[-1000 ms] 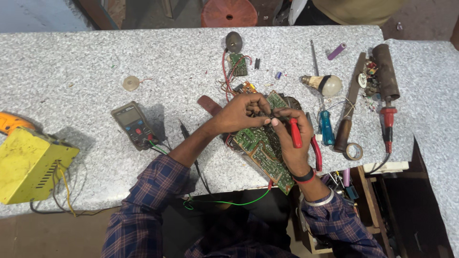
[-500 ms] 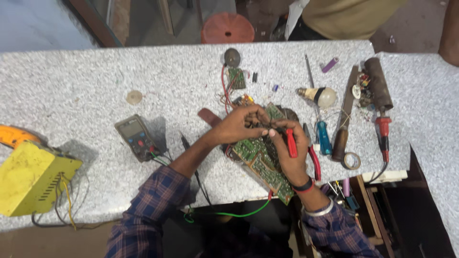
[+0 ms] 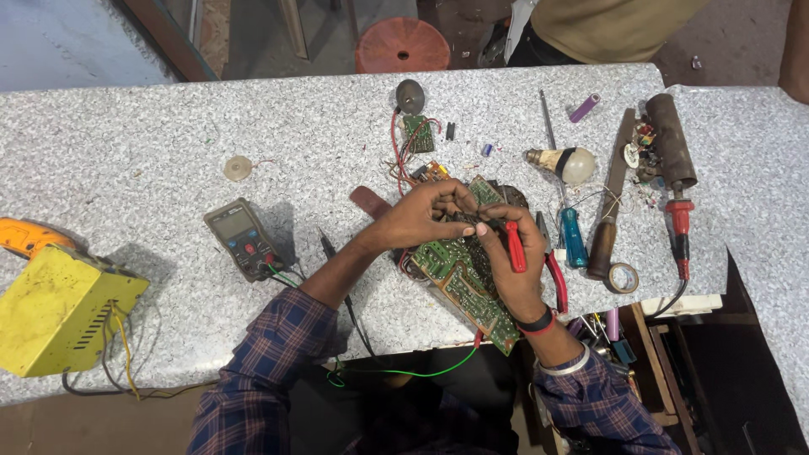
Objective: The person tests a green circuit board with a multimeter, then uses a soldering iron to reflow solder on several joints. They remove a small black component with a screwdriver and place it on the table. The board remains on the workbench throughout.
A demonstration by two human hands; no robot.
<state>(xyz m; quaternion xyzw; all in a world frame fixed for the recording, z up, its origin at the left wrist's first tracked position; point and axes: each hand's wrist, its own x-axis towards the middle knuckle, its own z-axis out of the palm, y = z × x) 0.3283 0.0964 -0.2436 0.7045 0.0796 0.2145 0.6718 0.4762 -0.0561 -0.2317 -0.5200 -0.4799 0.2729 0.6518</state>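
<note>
Two hands: right hand [image 3: 506,261] grips red probe [image 3: 515,246] over green board [image 3: 455,282].

Even, soft daylight fills the view, bright across the speckled table top [image 3: 168,126], which reads pale and a little washed out towards its far left. Shadows are short and diffuse: the multimeter [image 3: 243,239] throws a soft grey shadow to its right on the table top, and the yellow box [image 3: 59,312] at the table's left end casts one up and to the right, so light arrives from the lower left. Below the near edge of the table top the scene falls into deep shade. No hard glare shows. Focus is sharp across the table top; its straight edges bow slightly near the corners of the frame.
</note>
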